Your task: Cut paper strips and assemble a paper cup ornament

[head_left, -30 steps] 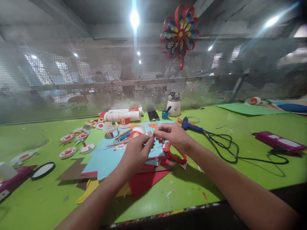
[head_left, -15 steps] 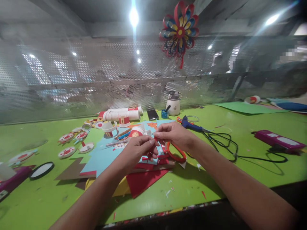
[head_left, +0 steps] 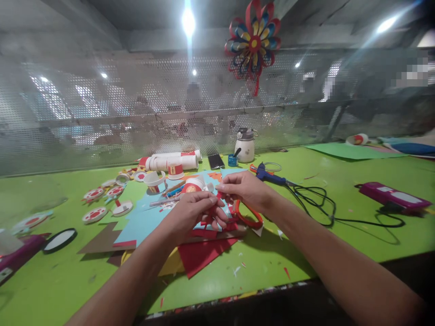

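Left hand: we curl our left hand [head_left: 194, 213] around a small red paper piece [head_left: 215, 209], thumb and fingers pinched narrow on it, above the paper pile.
Right hand: our right hand [head_left: 245, 189] meets the left from the far side, fingertips [head_left: 220, 186] closed on the same red piece; exactly how much each hand grips we cannot tell, since the piece is mostly covered.
Red paper piece: it sits between the two hands, lifted just off the sheets, its shape too hidden to make out.
Under the hands: a light blue sheet [head_left: 142, 222] lies on top of a red sheet [head_left: 200, 253], with a yellow sheet [head_left: 173, 265] and a brown sheet [head_left: 98, 242] sticking out toward our left forearm.
Just beyond the right hand: orange-handled scissors [head_left: 249, 215] rest on the pile, touching the papers beside our right wrist.
Beyond the left hand: a paper cup [head_left: 193, 184] and some pens [head_left: 173, 190] lie near the fingertips.
Far left of the hands: round red-and-white paper discs [head_left: 95, 213] are spread on the green table [head_left: 340, 244].
Right of the right hand: a blue glue gun [head_left: 270, 176] lies with its black cord [head_left: 322, 208] trailing away toward a purple box [head_left: 392, 197].
Farther ahead: a white jar [head_left: 245, 146] and a black phone [head_left: 216, 161] stand near the mesh screen [head_left: 102, 117].
Above: a paper pinwheel flower [head_left: 253, 43] hangs over the screen.
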The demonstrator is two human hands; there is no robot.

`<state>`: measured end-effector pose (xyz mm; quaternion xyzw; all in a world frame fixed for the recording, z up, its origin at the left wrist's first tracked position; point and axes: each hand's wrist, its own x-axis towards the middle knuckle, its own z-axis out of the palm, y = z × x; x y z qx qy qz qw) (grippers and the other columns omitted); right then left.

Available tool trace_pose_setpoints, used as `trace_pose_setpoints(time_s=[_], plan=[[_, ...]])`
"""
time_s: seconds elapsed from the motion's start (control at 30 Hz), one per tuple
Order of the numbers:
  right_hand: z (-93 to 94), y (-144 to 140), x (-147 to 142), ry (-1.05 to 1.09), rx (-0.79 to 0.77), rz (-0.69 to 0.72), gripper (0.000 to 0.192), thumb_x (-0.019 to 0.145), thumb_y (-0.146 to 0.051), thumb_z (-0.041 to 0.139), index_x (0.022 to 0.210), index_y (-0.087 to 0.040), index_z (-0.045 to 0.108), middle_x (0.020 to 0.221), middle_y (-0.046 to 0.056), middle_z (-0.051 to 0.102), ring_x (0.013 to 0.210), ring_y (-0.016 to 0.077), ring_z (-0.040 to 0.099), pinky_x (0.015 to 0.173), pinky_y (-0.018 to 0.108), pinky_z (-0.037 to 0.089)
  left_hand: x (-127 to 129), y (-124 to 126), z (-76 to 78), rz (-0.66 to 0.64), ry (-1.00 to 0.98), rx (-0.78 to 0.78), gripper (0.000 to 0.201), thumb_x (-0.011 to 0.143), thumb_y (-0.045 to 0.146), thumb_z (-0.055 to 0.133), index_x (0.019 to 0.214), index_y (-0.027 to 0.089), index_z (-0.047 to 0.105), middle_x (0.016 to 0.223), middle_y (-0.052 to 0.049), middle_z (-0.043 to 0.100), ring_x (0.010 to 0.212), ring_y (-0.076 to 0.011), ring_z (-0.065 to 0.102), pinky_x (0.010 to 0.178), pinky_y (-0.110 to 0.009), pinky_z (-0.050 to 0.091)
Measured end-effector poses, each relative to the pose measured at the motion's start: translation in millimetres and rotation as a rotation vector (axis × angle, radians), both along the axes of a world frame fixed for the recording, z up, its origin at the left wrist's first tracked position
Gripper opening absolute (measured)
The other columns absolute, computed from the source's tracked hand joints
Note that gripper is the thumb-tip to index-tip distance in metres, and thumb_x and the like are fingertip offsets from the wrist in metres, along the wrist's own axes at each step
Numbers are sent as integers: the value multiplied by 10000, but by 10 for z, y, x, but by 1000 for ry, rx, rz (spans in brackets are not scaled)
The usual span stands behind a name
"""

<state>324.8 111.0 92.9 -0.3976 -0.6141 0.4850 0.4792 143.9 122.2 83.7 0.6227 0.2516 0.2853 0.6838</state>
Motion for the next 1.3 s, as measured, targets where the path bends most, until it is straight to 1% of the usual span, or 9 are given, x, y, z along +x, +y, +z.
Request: trace_pose_setpoints(time_s=[0.33, 0.43, 0.53, 0.6, 0.67, 0.77, 0.87, 1.07, 1.3], plan=[[121, -44, 94, -227, 39, 88, 165, 725, -281, 692, 671, -135, 634, 544, -15, 575, 519, 91, 515, 522, 238, 401, -25, 51, -3, 7, 79, 129, 187, 811, 293, 568, 735, 133, 628, 682, -85, 684, 596, -158, 608, 591, -277, 446], [116, -47, 66, -299, 217, -91, 157, 766, -273, 647, 674, -149, 619, 574, -5, 577, 538, 106, 509, 536, 257, 409, -42, 110, 35, 324, 59, 286, 215, 761, 353, 642, 803, 144, 670, 832, -94, 692, 766, -189, 617, 698, -298, 455], [70, -40, 14, -443, 592, -420, 138, 819, -247, 594, 712, -162, 612, 653, 20, 603, 594, 127, 515, 582, 278, 416, -90, 171, 76, 878, -3, 531, 225, 696, 356, 704, 821, 171, 681, 868, -64, 668, 847, -197, 589, 749, -287, 438], [22, -40, -20, -578, 842, -567, 142, 857, -219, 551, 741, -162, 609, 686, 33, 597, 628, 139, 509, 617, 290, 417, -106, 174, 91, 1062, -33, 633, 185, 692, 337, 704, 785, 181, 673, 801, -35, 646, 788, -179, 574, 724, -272, 427], [-37, -50, -56, -703, 1015, -614, 167, 890, -192, 503, 769, -150, 610, 709, 53, 585, 667, 154, 504, 644, 300, 419, -85, 137, 90, 983, -18, 596, 159, 708, 329, 685, 719, 173, 654, 686, -11, 613, 668, -152, 537, 646, -259, 407], [-140, -74, -112, -816, 1155, -611, 181, 913, -166, 466, 829, -137, 623, 729, 72, 577, 714, 173, 494, 670, 307, 426, -10, 54, 68, 604, 29, 368, 260, 751, 380, 637, 630, 151, 617, 585, -3, 561, 569, -128, 479, 554, -252, 363], [-229, -83, -152, -872, 1252, -580, 159, 909, -139, 470, 920, -142, 629, 737, 71, 593, 709, 178, 476, 662, 313, 422, 29, 21, 41, 419, -41, 170, 314, 770, 418, 611, 620, 143, 589, 613, -9, 553, 575, -114, 472, 540, -241, 349], [-279, -64, -173, -895, 1328, -516, 189, 907, -94, 441, 938, -129, 624, 772, 85, 634, 727, 182, 486, 685, 332, 429, -26, 66, 37, 362, -178, -36, 216, 732, 325, 687, 715, 125, 608, 699, -19, 581, 665, -103, 529, 599, -215, 406], [-250, -92, -197, -903, 1306, -476, 223, 913, -113, 432, 888, -119, 654, 726, 91, 626, 680, 186, 484, 635, 329, 435, -25, 64, 67, 367, -154, -179, 186, 683, 254, 727, 715, 118, 605, 673, -16, 600, 606, -85, 549, 526, -181, 412]])
